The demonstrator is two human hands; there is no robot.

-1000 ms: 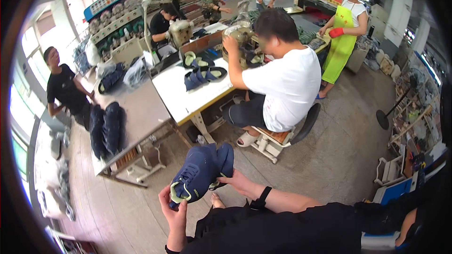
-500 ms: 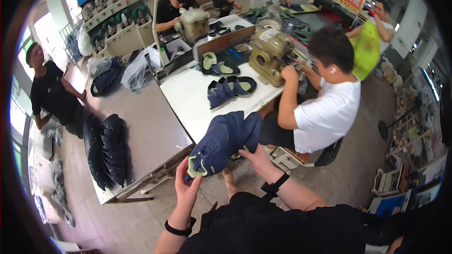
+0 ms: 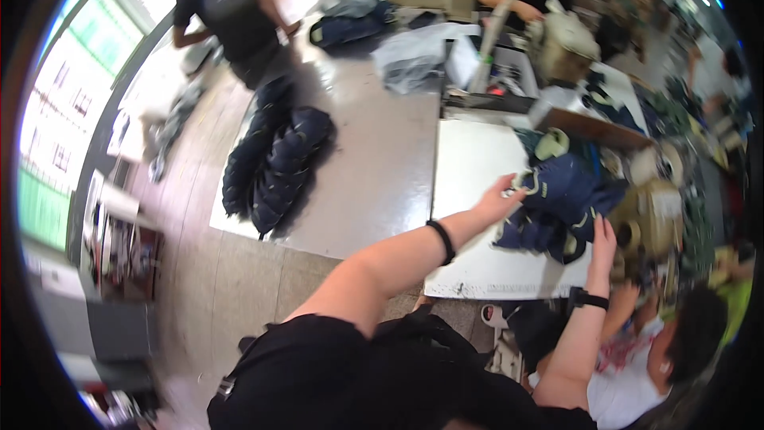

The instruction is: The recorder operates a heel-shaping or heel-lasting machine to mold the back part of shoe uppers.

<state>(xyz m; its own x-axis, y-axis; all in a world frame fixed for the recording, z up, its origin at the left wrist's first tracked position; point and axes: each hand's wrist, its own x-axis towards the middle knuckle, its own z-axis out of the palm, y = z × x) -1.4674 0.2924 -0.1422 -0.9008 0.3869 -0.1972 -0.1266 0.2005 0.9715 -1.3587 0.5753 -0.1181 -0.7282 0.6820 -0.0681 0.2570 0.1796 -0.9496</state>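
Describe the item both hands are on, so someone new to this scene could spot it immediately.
Find the white table right of the grey one. At its right edge lies a navy padded piece with pale green trim, between the left hand and right hand; the other navy stack lies untouched on grey.

Two bare forearms reach forward from a black-clad torso. The left hand stretches far out, arm nearly straight, a black band on its wrist, fingers curled closed in a pinch. The right hand extends upward, a dark watch at the wrist, fingers pressed flat.
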